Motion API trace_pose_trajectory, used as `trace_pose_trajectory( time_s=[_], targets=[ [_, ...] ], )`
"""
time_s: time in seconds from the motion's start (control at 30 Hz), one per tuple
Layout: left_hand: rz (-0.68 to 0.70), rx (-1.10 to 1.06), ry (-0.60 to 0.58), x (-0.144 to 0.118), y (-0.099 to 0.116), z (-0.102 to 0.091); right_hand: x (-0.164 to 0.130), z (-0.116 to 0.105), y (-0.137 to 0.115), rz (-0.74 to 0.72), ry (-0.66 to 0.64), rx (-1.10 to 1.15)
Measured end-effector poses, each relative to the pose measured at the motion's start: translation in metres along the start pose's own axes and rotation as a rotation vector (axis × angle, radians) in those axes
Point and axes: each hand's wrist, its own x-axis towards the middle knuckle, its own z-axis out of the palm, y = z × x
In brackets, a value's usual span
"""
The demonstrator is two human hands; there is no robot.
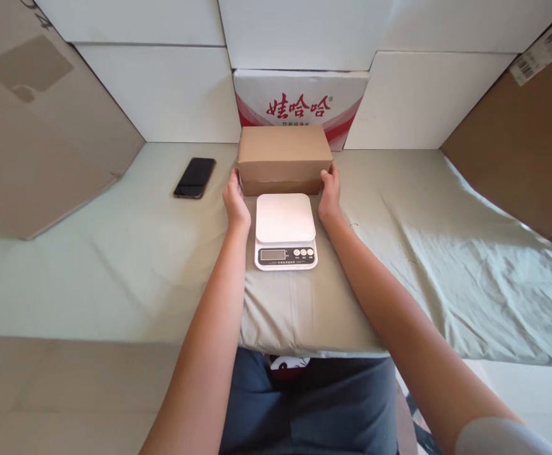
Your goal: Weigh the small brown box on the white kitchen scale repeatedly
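Note:
A closed brown cardboard box (285, 144) stands behind a white digital kitchen scale (285, 218) on the cloth-covered table. My left hand (236, 201) presses against the box's left end, its fingers partly hidden behind the side. On the opposite end, my right hand (330, 193) grips the box with the thumb on the front face and the other fingers out of sight. Between my wrists, the scale's platform carries nothing. Its display looks blank, with several round buttons to the right of it.
Left of the box lies a black smartphone (195, 177). White boxes (295, 31) line the back, one with red printing (299, 104). Large cardboard boxes flank the table at left (34, 139) and right (522, 139). A pale green cloth (115, 265) covers the tabletop.

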Motion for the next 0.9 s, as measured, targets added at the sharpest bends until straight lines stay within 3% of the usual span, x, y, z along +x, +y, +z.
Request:
trace_pose_trajectory(
  time_s=[0.37,0.5,0.9],
  targets=[
    [0.004,0.064,-0.047,0.003,-0.004,-0.006,-0.011,0.008,-0.024,0.03,0.014,-0.046],
    [-0.02,0.107,-0.021,0.009,-0.003,-0.009,-0.011,0.008,-0.024,0.037,-0.017,-0.049],
    [-0.048,0.173,-0.105,0.018,-0.004,-0.019,-0.011,0.009,-0.023,0.069,-0.01,-0.083]
  ],
)
